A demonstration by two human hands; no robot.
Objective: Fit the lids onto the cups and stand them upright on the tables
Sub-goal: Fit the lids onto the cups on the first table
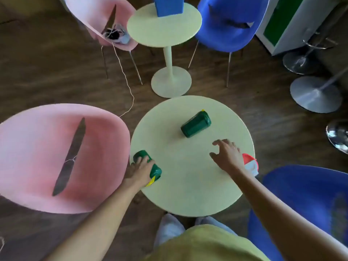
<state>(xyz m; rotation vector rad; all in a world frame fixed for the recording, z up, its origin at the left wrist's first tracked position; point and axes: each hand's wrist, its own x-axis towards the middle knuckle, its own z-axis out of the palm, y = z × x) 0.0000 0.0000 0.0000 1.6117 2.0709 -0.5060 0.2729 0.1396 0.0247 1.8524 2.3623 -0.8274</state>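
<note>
Two dark green cups lie on their sides on the near round pale-yellow table [188,194]. One green cup [196,124] with a lid and a small yellow tab rests near the table's middle, untouched. The other green cup [152,167], with a yellow piece at its near end, lies at the table's left edge, and my left hand [140,169] is wrapped over it. My right hand [227,154] hovers with fingers spread over the table's right side, holding nothing. A red-and-white cup [251,164] lies at the right edge, partly hidden behind that hand.
A second round table [165,34] stands further back with a blue box [168,5] on it. Pink chairs [56,157] sit left, blue chairs [308,202] right. Metal stool bases [315,94] stand at the far right. A white cord [125,76] trails across the wooden floor.
</note>
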